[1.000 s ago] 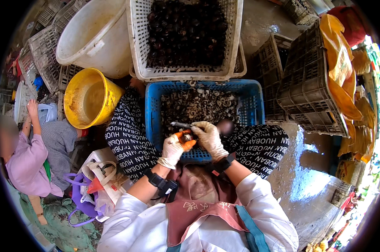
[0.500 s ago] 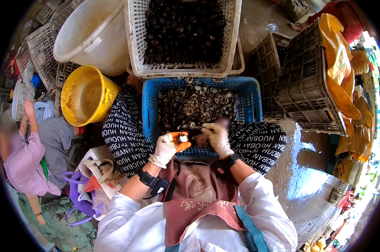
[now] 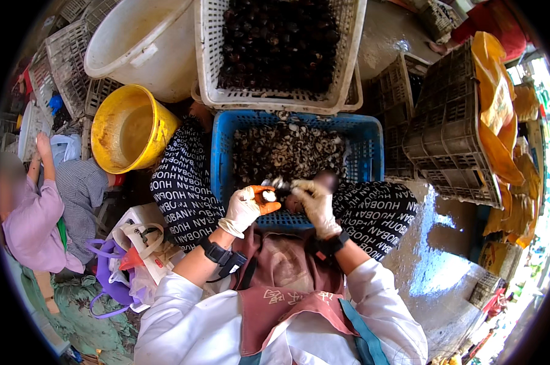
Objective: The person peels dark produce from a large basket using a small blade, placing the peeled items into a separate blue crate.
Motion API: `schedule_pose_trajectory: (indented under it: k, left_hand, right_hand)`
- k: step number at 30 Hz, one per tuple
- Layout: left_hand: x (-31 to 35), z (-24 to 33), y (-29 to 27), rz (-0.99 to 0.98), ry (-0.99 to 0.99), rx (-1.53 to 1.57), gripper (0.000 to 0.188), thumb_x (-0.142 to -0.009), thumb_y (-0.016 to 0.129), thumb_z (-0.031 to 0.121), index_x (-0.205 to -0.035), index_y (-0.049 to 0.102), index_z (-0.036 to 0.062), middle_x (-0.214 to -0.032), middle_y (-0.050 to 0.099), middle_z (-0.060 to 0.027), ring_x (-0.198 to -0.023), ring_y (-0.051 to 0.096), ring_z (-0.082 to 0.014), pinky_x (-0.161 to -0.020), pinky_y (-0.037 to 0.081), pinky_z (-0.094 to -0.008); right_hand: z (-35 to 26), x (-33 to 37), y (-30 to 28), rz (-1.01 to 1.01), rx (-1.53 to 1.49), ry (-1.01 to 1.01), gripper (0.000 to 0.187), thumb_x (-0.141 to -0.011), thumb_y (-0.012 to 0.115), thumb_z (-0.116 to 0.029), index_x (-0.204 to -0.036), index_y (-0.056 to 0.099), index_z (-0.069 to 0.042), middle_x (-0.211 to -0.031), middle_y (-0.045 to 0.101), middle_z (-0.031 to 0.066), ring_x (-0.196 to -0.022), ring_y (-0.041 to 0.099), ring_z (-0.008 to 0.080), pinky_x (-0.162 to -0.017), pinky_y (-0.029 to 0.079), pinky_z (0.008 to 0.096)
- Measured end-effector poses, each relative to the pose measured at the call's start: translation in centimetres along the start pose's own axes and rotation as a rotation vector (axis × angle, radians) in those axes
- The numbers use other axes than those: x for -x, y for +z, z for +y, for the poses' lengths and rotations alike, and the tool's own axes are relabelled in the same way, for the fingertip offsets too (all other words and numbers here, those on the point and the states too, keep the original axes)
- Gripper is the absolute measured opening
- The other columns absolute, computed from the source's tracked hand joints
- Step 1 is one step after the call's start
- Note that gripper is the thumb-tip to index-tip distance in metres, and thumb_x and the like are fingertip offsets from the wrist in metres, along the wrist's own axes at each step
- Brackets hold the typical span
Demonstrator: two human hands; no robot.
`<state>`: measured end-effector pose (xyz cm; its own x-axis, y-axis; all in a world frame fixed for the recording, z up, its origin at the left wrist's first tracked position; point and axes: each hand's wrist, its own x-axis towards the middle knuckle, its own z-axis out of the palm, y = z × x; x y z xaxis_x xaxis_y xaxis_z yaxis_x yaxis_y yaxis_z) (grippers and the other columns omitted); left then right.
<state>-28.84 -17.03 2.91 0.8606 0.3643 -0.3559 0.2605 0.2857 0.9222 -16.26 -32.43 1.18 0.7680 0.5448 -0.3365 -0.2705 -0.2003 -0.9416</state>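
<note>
My left hand (image 3: 248,207), in a white glove with orange fingers, is closed around a partly peeled water chestnut (image 3: 269,196) with white flesh showing. My right hand (image 3: 314,205), in a whitish glove, is closed on a small peeling knife (image 3: 282,185), mostly hidden by the fingers and touching or very close to the water chestnut. Both hands are over the near edge of a blue plastic basket (image 3: 377,146) between my knees. Dark and white peelings (image 3: 287,149) lie in it.
Beyond it stands a white basket (image 3: 205,61) of dark, unpeeled water chestnuts (image 3: 280,45). A yellow bucket (image 3: 104,137) and a big white tub (image 3: 153,58) are at left, near a seated person (image 3: 34,222). Stacked crates (image 3: 442,121) rise at right; bags (image 3: 114,274) lie lower left.
The view has shifted slightly. My hands have come closer together, and the knife now meets the water chestnut, whose white flesh shows in the left fingers.
</note>
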Motion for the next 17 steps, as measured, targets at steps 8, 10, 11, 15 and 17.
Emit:
schedule_pose_trajectory:
  k: [8,10,11,15,17]
  left_hand:
    - [1.1,1.4,1.0,-0.018,-0.115,0.001,0.041,-0.071,0.078,0.000,-0.108,0.062,-0.0017,-0.095,0.067,-0.0049,-0.085,0.063,-0.0096,-0.077,0.053,-0.0228]
    - [0.8,0.9,0.8,-0.032,-0.023,0.052,0.045,-0.072,0.076,-0.002,-0.114,0.059,-0.0007,-0.100,0.065,-0.0052,-0.087,0.062,-0.0101,-0.078,0.053,-0.0233]
    - [0.7,0.9,0.7,-0.021,-0.038,0.093,0.046,-0.073,0.074,-0.003,-0.116,0.058,0.0004,-0.101,0.065,-0.0053,-0.088,0.062,-0.0098,-0.078,0.052,-0.0229]
    - [0.3,1.9,0.3,-0.035,-0.232,0.357,0.051,-0.079,0.067,-0.005,-0.127,0.052,0.0062,-0.106,0.064,-0.0060,-0.093,0.061,-0.0101,-0.078,0.051,-0.0213]
    - [0.1,0.5,-0.7,-0.127,-0.342,0.667,0.049,-0.088,0.052,-0.006,-0.133,0.047,0.0113,-0.117,0.060,-0.0071,-0.101,0.061,-0.0195,-0.083,0.050,-0.0224]
  right_hand:
    - [3.4,-1.3,-2.2,0.059,0.205,0.140,0.019,-0.081,0.070,-0.009,-0.096,0.068,0.002,-0.090,0.069,0.0075,-0.079,0.062,0.0103,-0.074,0.050,0.0234]
    - [3.8,-2.0,-1.9,0.074,0.242,0.017,0.020,-0.081,0.070,-0.008,-0.098,0.067,0.002,-0.089,0.068,0.0065,-0.079,0.061,0.0109,-0.073,0.050,0.0232]
    - [3.3,-1.9,-1.3,0.077,0.189,0.004,0.021,-0.081,0.070,-0.008,-0.099,0.066,0.002,-0.089,0.067,0.0059,-0.079,0.061,0.0108,-0.073,0.050,0.0230]
    - [2.9,-1.5,-1.0,0.090,-0.017,0.061,0.022,-0.083,0.069,-0.007,-0.103,0.065,0.001,-0.091,0.067,0.0042,-0.082,0.060,0.0092,-0.075,0.048,0.0215]
    - [2.9,-1.2,-1.0,0.082,-0.138,0.077,0.025,-0.084,0.068,-0.008,-0.107,0.064,0.001,-0.095,0.067,0.0040,-0.082,0.059,0.0076,-0.075,0.047,0.0202]
